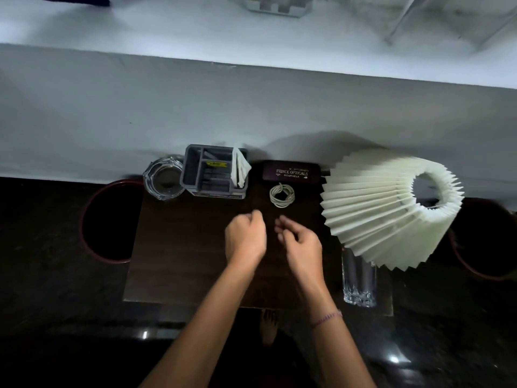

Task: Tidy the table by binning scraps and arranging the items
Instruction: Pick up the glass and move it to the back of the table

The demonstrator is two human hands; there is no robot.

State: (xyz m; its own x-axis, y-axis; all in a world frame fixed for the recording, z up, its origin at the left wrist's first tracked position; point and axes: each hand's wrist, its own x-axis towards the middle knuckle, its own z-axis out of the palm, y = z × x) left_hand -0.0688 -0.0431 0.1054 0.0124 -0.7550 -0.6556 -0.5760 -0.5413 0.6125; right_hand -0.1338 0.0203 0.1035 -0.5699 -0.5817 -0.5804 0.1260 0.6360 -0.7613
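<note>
Our left grip (246,236) is curled in on itself and our right grip (299,243) hangs loosely bent, both holding nothing above the middle of the desk (181,247).
Just beyond our grips lies a coiled cable (282,196), apart from both, with a dark glasses case (291,170) behind it by the wall. Left of the case we see a grey organiser (207,175) with white folded paper (242,170) in its right compartment, and a glass ashtray (163,177) just beside it at the far left corner. On the right, a pleated lampshade (377,208) overlaps the top of a clear tumbler (358,278). A red-rimmed bin (82,228) sits on the floor left of the desk.
</note>
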